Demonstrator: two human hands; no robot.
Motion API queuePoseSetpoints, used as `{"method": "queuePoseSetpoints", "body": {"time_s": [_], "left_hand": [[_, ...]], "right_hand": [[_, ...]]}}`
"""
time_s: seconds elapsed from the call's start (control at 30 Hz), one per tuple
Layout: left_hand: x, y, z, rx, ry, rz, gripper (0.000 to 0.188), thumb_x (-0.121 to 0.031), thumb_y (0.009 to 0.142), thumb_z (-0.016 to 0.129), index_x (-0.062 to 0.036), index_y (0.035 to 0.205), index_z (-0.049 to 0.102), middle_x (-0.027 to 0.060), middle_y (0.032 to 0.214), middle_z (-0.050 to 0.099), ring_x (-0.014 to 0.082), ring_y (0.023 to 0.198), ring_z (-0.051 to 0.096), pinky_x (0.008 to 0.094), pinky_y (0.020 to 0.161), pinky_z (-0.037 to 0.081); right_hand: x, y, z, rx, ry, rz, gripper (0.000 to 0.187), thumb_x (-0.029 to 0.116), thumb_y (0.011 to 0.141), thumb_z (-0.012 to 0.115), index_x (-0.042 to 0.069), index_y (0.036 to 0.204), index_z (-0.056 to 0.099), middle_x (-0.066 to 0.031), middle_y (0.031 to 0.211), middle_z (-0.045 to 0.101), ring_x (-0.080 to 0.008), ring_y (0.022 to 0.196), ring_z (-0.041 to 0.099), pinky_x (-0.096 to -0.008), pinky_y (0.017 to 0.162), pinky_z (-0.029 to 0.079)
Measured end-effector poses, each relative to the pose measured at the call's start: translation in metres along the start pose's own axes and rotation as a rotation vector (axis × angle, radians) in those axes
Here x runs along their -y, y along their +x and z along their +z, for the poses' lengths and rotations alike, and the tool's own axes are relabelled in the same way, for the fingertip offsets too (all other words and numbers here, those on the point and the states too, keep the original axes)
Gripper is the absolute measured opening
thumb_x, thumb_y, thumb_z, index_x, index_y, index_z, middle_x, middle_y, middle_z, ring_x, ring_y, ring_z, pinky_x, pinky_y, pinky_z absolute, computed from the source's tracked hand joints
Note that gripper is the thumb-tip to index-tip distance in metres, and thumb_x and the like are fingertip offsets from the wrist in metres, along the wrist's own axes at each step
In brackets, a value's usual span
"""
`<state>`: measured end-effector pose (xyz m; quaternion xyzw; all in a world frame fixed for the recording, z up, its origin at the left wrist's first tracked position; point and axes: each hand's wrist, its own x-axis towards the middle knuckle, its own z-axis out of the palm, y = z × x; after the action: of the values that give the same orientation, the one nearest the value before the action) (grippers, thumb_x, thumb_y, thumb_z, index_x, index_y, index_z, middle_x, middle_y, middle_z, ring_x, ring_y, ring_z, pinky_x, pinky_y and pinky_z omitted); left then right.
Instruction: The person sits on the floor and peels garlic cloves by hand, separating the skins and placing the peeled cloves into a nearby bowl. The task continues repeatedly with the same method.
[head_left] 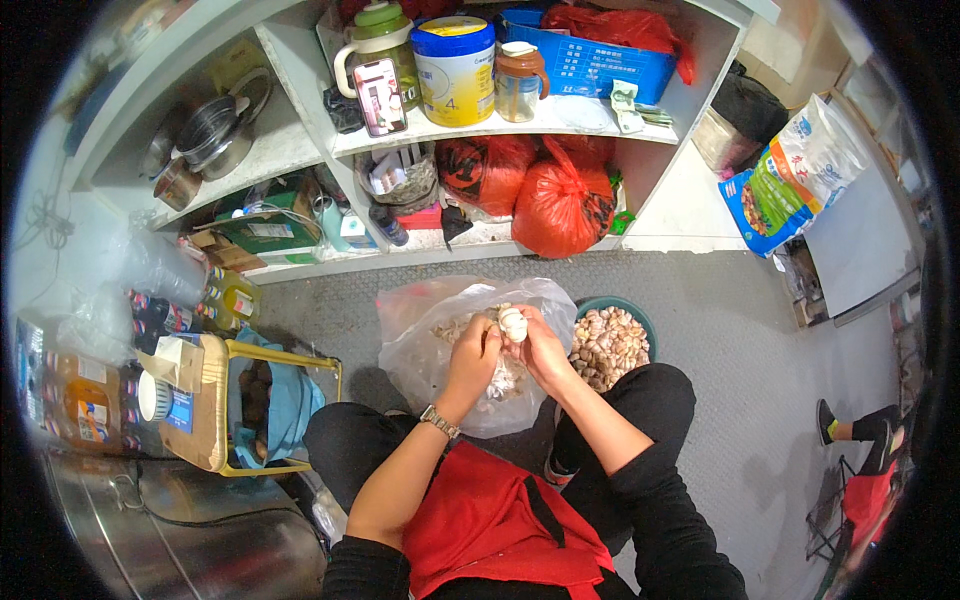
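A whitish garlic bulb (pixel 513 322) is held between my two hands, in front of my knees. My left hand (pixel 477 346), with a metal watch at the wrist, has its fingers curled in against the bulb's left side. On the other side my right hand (pixel 541 352) grips the bulb, its fingertips partly hidden. Below both hands a clear plastic bag (pixel 410 345) lies spread on the floor, with garlic skins and pieces (pixel 505 378) inside. Just right of the bag a green basin (pixel 652 335) is filled with garlic cloves (pixel 607 345).
White shelves (pixel 460 145) ahead hold a can (pixel 455 85), a propped phone (pixel 382 98) and red bags (pixel 565 205). On the left are a yellow-framed chair (pixel 225 400) and bottles (pixel 90 400). A printed sack (pixel 790 175) stands right, and another person's leg (pixel 860 428) shows far right.
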<state>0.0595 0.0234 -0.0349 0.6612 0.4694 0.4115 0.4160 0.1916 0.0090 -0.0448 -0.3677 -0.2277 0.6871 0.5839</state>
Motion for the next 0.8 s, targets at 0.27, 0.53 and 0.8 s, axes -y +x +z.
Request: {"method": "queuePoseSetpoints", "body": {"time_s": [0.27,0.53,0.8], "left_hand": [[0.004,-0.005,-0.002,0.060,0.105,0.041,0.014,-0.016,0.087,0.049,-0.0026,0.085,0.051,0.0197,0.074,0.060,0.0385,0.069,0.059,0.0441,0.062,0.045],[0.010,-0.004,-0.001,0.165,-0.226,-0.121,0.012,-0.011,0.083,0.052,-0.0012,0.077,0.055,0.0049,0.062,0.058,0.0076,0.056,0.051,0.0267,0.052,0.041],[0.013,-0.001,-0.012,0.170,0.226,0.016,0.013,-0.016,0.082,0.055,-0.0043,0.075,0.056,0.0051,0.068,0.060,0.0177,0.061,0.056,0.0313,0.057,0.046]], "right_hand": [[-0.018,0.005,-0.011,-0.114,-0.393,-0.080,0.031,0.036,0.100,0.031,0.011,0.109,0.047,0.0000,0.085,0.052,-0.0088,0.067,0.046,-0.0222,0.060,0.040],[-0.013,0.004,-0.013,-0.062,-0.360,-0.022,0.030,0.034,0.099,0.032,0.010,0.108,0.047,-0.0011,0.082,0.053,-0.0093,0.064,0.047,-0.0232,0.059,0.041],[-0.008,0.006,-0.014,-0.011,-0.074,0.121,0.026,0.025,0.095,0.033,0.006,0.107,0.046,-0.0034,0.076,0.054,-0.0095,0.057,0.048,-0.0227,0.051,0.039]]}}
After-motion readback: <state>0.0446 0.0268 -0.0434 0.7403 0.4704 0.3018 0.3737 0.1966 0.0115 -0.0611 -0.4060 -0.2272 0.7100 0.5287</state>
